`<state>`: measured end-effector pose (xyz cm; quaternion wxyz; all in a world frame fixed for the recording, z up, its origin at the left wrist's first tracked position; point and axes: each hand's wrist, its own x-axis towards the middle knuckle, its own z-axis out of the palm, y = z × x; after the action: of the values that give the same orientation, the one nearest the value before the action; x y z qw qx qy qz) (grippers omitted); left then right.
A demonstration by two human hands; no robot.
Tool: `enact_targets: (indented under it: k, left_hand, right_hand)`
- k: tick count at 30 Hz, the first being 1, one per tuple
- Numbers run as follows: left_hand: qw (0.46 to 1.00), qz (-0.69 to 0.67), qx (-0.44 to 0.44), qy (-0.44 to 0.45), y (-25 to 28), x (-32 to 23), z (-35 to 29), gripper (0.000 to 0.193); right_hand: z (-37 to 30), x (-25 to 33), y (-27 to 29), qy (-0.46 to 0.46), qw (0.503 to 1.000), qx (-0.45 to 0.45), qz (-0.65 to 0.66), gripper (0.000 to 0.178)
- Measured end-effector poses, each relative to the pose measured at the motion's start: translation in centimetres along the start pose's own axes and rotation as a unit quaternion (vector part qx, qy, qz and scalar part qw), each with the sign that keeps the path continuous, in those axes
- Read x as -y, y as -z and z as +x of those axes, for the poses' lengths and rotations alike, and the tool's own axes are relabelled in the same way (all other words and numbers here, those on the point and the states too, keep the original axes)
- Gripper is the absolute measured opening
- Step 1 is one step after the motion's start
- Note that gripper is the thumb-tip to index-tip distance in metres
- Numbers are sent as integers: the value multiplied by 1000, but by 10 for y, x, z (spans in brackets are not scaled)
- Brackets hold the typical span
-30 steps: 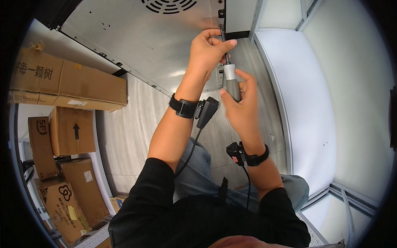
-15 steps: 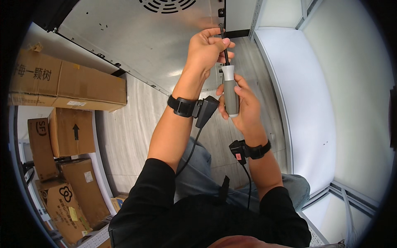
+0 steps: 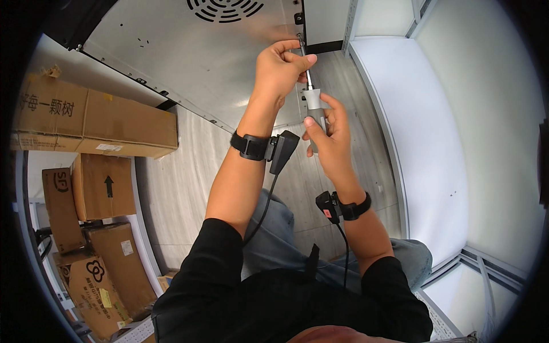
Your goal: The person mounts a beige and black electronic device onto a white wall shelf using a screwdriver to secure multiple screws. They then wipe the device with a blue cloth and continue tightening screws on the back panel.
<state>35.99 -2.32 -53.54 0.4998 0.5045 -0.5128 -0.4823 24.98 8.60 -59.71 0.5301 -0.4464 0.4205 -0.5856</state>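
A screwdriver (image 3: 313,99) with a grey handle and a light collar lies between my hands, its shaft running up to the right edge of a metal panel (image 3: 189,68). My right hand (image 3: 333,134) is closed round the handle, thumb along its near side. Farther up, my left hand (image 3: 280,71) has its fingers curled about the slim shaft, with the index finger close to the tip. That tip meets a screw or hole at the panel's edge, too small to make out. Each wrist wears a black strap with a corded device.
Brown cardboard boxes (image 3: 126,123) stand along the left, several of them on a shelf. White shelving (image 3: 426,143) with grey metal frames runs down the right. The panel has round vent slots (image 3: 226,8) at the top. Wood-look flooring (image 3: 171,188) shows below it.
My right hand has shifted its grip, its thumb now across the handle, and the handle has turned. More of the shaft shows bright metal. The view has shifted slightly.
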Motion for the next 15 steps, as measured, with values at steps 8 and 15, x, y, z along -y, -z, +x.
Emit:
enact_targets:
  k: [8, 15]
  left_hand:
    - [997, -76, 21, 18, 3, 1, 1, 34]
    - [1000, -15, 0, -7, -2, 1, 1, 42]
  right_hand:
    - [9, -3, 21, -117, 939, 145, 288, 55]
    - [3, 1, 8, -85, 985, 38, 148, 62]
